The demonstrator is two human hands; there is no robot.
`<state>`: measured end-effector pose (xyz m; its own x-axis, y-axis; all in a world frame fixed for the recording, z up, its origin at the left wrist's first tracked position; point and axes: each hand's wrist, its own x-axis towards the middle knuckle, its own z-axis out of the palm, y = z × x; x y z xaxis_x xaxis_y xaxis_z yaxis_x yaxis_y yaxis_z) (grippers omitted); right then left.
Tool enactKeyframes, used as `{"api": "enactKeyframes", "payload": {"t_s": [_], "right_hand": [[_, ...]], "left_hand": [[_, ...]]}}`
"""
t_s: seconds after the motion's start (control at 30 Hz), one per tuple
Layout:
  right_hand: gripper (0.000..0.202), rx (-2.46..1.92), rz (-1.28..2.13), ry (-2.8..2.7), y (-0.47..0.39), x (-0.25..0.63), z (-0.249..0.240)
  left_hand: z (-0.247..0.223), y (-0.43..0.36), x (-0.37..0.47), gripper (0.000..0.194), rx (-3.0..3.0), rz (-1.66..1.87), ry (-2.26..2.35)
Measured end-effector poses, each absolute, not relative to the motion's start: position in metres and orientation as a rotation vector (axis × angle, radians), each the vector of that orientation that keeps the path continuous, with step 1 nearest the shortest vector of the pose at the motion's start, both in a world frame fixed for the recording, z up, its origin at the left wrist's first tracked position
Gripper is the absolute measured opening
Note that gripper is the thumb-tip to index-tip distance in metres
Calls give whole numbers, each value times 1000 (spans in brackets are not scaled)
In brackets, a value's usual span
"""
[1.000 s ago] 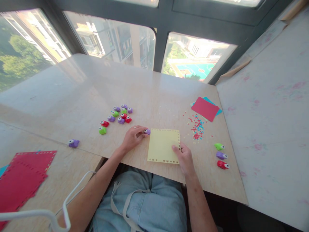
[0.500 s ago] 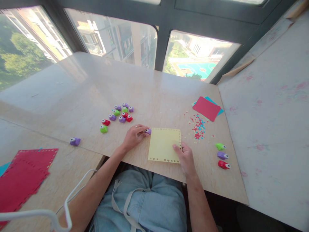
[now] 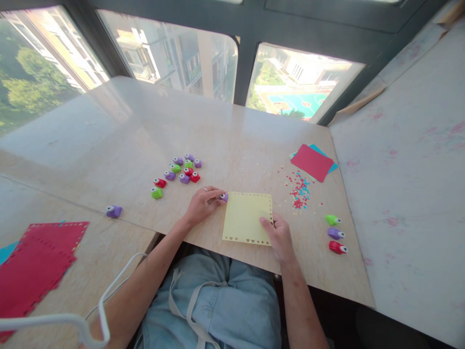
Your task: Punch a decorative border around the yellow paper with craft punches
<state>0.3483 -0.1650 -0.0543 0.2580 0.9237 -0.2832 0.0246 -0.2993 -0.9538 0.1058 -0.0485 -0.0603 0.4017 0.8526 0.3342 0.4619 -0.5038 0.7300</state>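
Note:
A yellow paper sheet lies near the table's front edge, with small punched shapes along its top, right and bottom borders. My left hand is closed on a small purple punch, which sits at the sheet's upper left corner. At the sheet's right edge, my right hand pinches the paper, thumb on top and fingers partly hidden beneath. Whether the punch's slot is around the paper's edge is too small to tell.
Several purple, green and red punches stand left of centre, one purple punch farther left. Punched red sheets lie at far left. Confetti, red card and three punches are at right. A white cable curves at lower left.

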Motion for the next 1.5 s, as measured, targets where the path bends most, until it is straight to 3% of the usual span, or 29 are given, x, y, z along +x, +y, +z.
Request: {"api": "enactKeyframes", "payload": {"t_s": [0.53,1.5], "right_hand": [[49,-1604,1233,-901,-163,350,-51],[42,-1539,1355,-909,-156,348,-42]], "left_hand": [[-64,-48,106,24,2134,974,1119],[-60,-49,107,22,2158,937,1133]]}}
